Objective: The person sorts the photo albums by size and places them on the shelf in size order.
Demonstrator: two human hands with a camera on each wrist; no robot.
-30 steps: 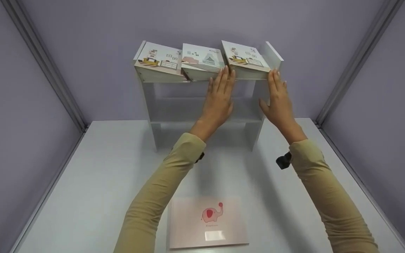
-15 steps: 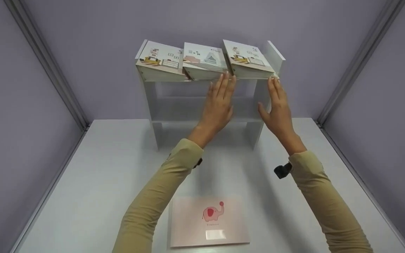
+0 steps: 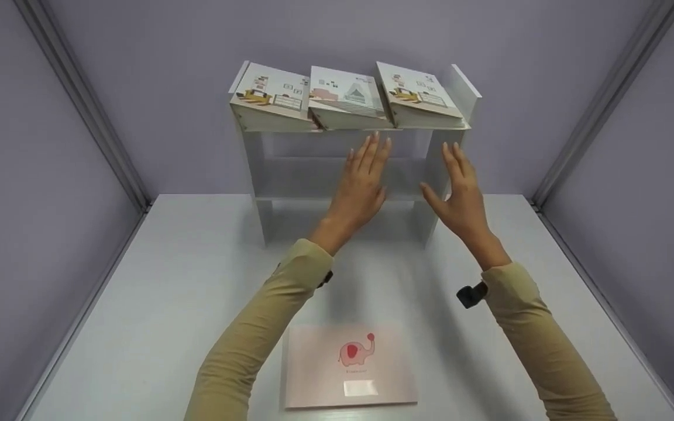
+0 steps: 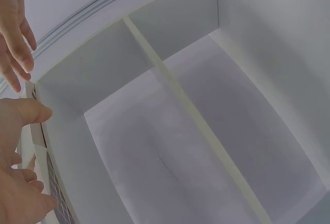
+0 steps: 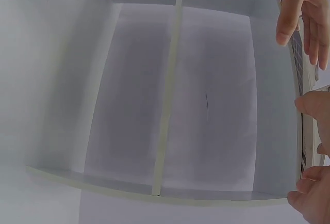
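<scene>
Three thick books with printed covers lie slanted in a row on top of the white shelf unit: a left book, a middle book and a right book. Below the front edge of the middle book is my left hand, fingers straight and holding nothing. My right hand stands beside it under the right book, thumb spread, nothing in its grasp. In the head view both hands appear apart from the books. The left wrist view shows part of a book beyond my fingers.
A pink panel with an elephant picture lies on the white table in front of the shelf unit. Upright side boards bound the unit's top at both ends. Grey walls enclose the space.
Both hands have drawn back and down from the front edges of the books. Before, their fingertips were at the middle and right books. The books stay slanted on the shelf top.
</scene>
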